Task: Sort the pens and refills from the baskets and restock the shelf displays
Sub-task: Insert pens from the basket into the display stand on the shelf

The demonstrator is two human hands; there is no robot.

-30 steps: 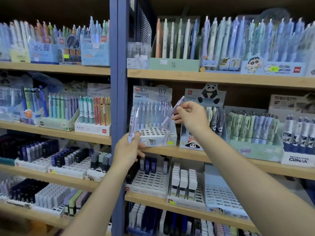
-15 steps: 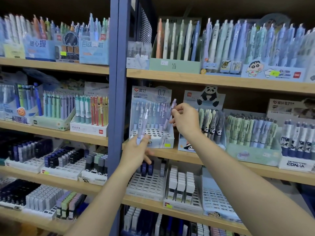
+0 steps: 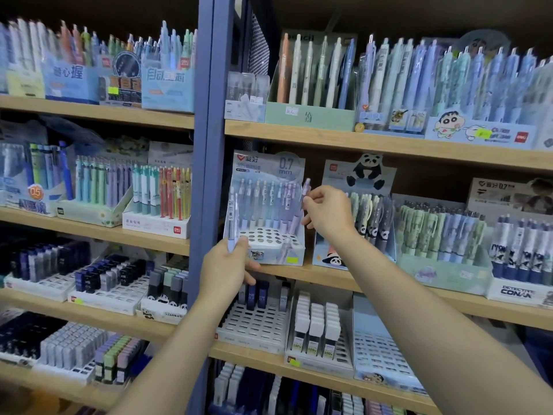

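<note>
From the head camera, you are facing wooden shelves (image 3: 374, 145) split by a blue metal upright (image 3: 206, 175), and both your bare arms are reaching toward the middle shelf on the right.

Your left hand (image 3: 227, 271) is gripping pale lilac mechanical pencils (image 3: 232, 223) by their lower ends, fingers curled round them, so they are standing upright just left of the light blue cardboard display box marked 0.7 mm (image 3: 266, 250). How many pencils you are holding there is hard to tell. The hand is sitting at the box's near left corner, touching its front.

Your right hand (image 3: 327, 211) is pinching a single lilac mechanical pencil (image 3: 300, 205) between thumb and fingertips, tilted, with its top leaning right and its tip pointing down toward the perforated white tray of that box. Whether the tip is already sitting in a hole is unclear. Behind it, the far row of the box is holding blue and lilac pencils upright, while the near holes are showing open.

Just right of the box, a panda-printed display box of pens (image 3: 359, 205) is standing, partly hidden by your right wrist. Below, white slotted trays of dark refill cases (image 3: 257, 313) are resting on the next shelf down.
</note>
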